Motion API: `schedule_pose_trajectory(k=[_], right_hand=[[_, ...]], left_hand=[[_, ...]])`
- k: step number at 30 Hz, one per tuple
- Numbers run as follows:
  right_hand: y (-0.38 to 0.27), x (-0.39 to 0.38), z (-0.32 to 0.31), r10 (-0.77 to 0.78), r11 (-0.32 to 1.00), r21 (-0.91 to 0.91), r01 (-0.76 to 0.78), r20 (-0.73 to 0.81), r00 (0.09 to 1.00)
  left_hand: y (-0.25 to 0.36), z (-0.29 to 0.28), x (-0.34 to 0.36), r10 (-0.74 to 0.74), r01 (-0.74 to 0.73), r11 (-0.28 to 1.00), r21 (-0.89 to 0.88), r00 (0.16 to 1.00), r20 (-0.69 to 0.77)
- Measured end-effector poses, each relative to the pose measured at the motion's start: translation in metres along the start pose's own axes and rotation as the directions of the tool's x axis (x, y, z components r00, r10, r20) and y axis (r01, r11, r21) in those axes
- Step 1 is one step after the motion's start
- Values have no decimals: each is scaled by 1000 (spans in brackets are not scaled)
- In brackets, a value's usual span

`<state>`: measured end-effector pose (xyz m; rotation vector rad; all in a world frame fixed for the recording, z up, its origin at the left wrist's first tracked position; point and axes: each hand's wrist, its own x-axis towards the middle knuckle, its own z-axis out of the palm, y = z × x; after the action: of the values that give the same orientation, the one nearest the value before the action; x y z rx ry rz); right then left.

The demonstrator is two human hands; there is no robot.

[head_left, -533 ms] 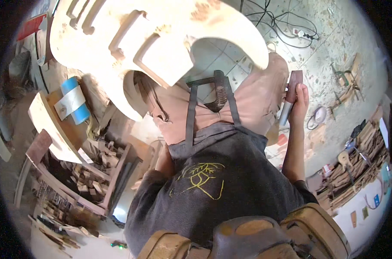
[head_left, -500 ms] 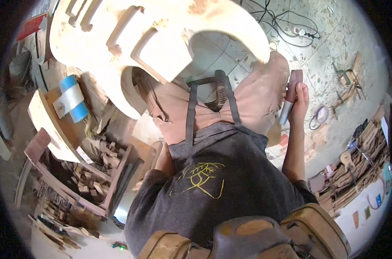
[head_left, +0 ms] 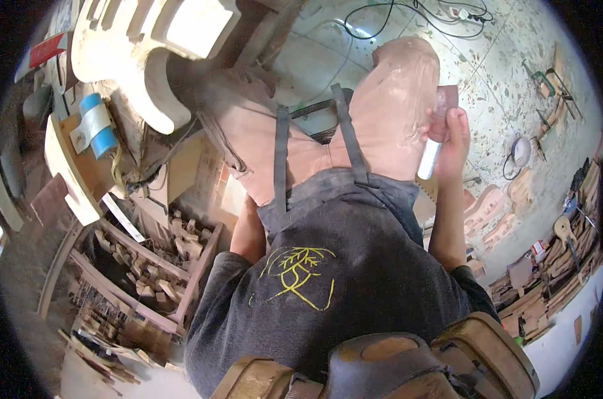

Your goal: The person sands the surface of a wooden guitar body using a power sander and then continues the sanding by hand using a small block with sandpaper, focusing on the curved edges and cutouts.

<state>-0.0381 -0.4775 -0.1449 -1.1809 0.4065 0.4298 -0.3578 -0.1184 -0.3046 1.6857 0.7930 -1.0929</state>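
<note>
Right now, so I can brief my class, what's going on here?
The person's right hand grips a hand tool with a reddish-brown handle and silvery shaft, beside the right trouser leg. The left hand is out of sight. A slotted pale wooden panel sits ahead on the left, apart from the right hand; wooden offcuts lie lower left.

A single view looks from the person's head, through the left of two wide fisheye lenses worn side by side. It faces steeply down along the body, upright, so its left is the person's left. The mask [head_left: 381, 369] sits nearest the lens, then the dark shirt [head_left: 368, 279]; the trousers [head_left: 394, 126] and right hand [head_left: 453, 136] lie farther off, the floor [head_left: 497, 93] beyond. The far edge cuts off the carved wood [head_left: 109, 63] at left. Straight lines bend toward the rim.
</note>
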Motion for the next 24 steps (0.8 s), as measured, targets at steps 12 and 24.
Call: schedule_pose_trajectory(k=[12, 24], right_hand=[[-48, 29, 26, 127, 948, -288, -138, -55, 990], [-38, 4, 108, -365, 909, -160, 384, 134, 921]], left_hand=[[10, 57, -50, -67, 62, 994, -86, 996, -61], [-49, 18, 1, 28, -41, 999, -17, 877, -480]])
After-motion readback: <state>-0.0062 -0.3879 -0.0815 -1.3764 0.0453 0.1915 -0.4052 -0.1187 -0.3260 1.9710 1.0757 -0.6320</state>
